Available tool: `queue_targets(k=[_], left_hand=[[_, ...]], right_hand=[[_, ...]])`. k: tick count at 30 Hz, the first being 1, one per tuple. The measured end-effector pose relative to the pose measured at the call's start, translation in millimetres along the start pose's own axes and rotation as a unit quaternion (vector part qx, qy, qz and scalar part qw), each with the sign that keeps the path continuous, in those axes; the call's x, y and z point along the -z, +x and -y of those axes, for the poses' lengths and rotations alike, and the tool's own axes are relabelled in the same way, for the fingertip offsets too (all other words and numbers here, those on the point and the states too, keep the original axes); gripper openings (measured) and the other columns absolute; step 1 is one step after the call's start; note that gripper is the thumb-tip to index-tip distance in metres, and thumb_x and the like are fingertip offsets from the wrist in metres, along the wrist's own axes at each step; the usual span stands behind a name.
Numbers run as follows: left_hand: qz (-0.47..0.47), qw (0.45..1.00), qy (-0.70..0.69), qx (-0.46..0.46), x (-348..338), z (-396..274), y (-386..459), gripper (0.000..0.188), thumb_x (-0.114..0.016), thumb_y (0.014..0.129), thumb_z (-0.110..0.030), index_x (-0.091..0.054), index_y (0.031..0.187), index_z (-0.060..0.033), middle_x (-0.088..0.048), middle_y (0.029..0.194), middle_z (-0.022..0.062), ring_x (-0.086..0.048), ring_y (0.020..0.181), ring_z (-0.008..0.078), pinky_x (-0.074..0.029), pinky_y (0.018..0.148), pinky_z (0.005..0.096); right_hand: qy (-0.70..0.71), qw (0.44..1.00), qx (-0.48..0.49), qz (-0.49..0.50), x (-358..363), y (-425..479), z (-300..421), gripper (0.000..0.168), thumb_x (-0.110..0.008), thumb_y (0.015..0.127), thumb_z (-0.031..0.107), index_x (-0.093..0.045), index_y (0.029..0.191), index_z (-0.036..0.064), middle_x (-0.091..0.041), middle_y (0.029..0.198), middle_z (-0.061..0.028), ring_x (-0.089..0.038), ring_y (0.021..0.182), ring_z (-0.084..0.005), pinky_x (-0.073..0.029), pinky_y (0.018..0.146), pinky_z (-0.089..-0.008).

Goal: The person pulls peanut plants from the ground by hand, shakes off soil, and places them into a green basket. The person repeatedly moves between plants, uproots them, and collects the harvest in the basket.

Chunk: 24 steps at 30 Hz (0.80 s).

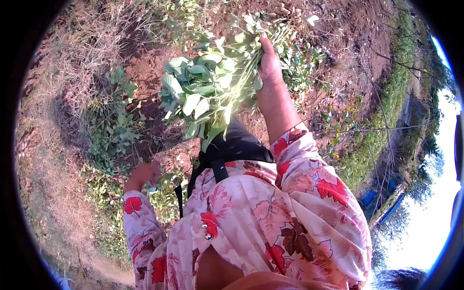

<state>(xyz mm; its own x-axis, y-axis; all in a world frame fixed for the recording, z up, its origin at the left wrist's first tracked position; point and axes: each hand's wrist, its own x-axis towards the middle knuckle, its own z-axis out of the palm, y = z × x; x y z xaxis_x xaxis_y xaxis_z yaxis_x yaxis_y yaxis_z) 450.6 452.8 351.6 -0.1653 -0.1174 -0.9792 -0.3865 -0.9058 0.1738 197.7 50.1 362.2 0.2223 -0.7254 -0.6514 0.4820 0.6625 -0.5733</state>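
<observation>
My right hand (270, 63) is raised in front of me and closed around a large bunch of leafy green plants (206, 83). The thumb lies over the stems, and the broad leaves hang to the left, above my dark trousers. My left hand (145, 175) is low at the left, apart from the bunch and near low green plants (116, 130) on the ground. Its fingers are blurred and partly in shade, so their pose and whether they hold anything cannot be made out.
Dry grass (87, 47) covers the ground at the left. Reddish soil (148, 69) shows between plants. Thin bare branches (386, 108) cross the right side, with a green strip (395, 94) beyond. Blue objects (368, 197) lie at the far right.
</observation>
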Motion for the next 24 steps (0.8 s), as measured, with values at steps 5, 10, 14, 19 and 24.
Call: queue_targets(k=[5,10,14,19,24], left_hand=[[-0.122,0.969,-0.089,0.194,-56.2,170.3,-34.1,0.038,-0.041,0.087,-0.032,-0.061,0.084,-0.0004,-0.060,0.063,0.0113,-0.059,0.048,0.0233,-0.046,0.046,0.0358],[-0.259,0.866,-0.424,0.057,-108.9,207.2,-12.7,0.024,-0.051,0.087,-0.024,-0.056,0.088,-0.0002,-0.057,0.058,0.0089,-0.054,0.043,0.0161,-0.043,0.040,0.0277],[-0.292,0.907,-0.301,-0.033,-87.6,82.9,11.1,0.029,-0.053,0.086,-0.028,-0.058,0.087,0.0007,-0.061,0.066,0.0106,-0.061,0.058,0.0165,-0.048,0.054,0.0287],[-0.288,0.912,-0.287,-0.055,-65.7,1.7,-8.6,0.035,-0.054,0.084,-0.029,-0.055,0.109,-0.0041,-0.061,0.075,0.0130,-0.060,0.070,0.0258,-0.045,0.067,0.0372],[-0.313,0.887,-0.335,-0.056,-70.0,10.5,34.1,0.040,-0.056,0.084,-0.025,-0.050,0.117,-0.0029,-0.059,0.076,0.0096,-0.058,0.074,0.0187,-0.046,0.069,0.0308]], right_hand=[[-0.145,0.931,0.123,-0.312,136.9,-3.1,43.8,0.036,-0.056,0.086,0.023,-0.053,0.107,-0.006,-0.060,0.094,-0.0108,-0.060,0.073,-0.0210,-0.051,0.062,-0.0356],[-0.158,0.895,0.058,-0.412,242.0,-5.1,100.5,0.059,-0.055,0.080,0.053,-0.053,0.109,0.002,-0.061,0.094,-0.0116,-0.056,0.074,-0.0251,-0.050,0.071,-0.0376],[-0.629,0.668,-0.052,-0.393,340.4,15.2,125.8,0.045,-0.055,0.082,0.042,-0.061,0.098,0.000,-0.060,0.075,-0.0067,-0.056,0.067,-0.0194,-0.045,0.063,-0.0346],[-0.701,0.697,-0.152,0.020,164.4,35.9,-16.8,0.036,-0.056,0.084,0.026,-0.057,0.111,0.003,-0.060,0.086,-0.0035,-0.054,0.076,-0.0137,-0.044,0.070,-0.0273],[-0.783,0.572,-0.069,0.234,-17.7,64.4,-113.4,0.031,-0.055,0.085,0.027,-0.060,0.106,0.005,-0.064,0.097,-0.0125,-0.060,0.091,-0.0200,-0.046,0.080,-0.0318]])
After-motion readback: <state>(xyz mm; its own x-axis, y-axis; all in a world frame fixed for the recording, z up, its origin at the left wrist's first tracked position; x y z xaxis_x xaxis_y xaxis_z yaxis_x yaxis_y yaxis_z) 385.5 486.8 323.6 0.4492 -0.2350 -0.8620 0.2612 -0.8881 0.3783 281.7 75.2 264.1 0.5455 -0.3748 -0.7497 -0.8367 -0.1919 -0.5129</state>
